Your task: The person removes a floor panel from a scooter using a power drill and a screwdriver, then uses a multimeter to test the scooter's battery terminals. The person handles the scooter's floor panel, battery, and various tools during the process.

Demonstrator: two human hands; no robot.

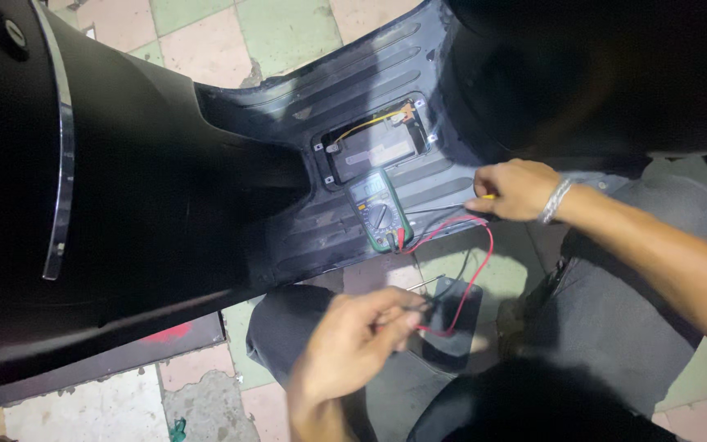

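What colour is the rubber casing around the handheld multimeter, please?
Green, around the dark-faced multimeter; the head view shows it.

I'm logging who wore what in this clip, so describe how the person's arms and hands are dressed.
Both forearms are bare, with no sleeves or gloves showing. The right hand has a silvery metal bracelet at the wrist. The left hand wears nothing visible.

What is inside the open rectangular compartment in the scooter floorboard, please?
Inside the compartment lies a grey battery, with a yellow wire crossing its upper edge. Anything beneath the battery is covered.
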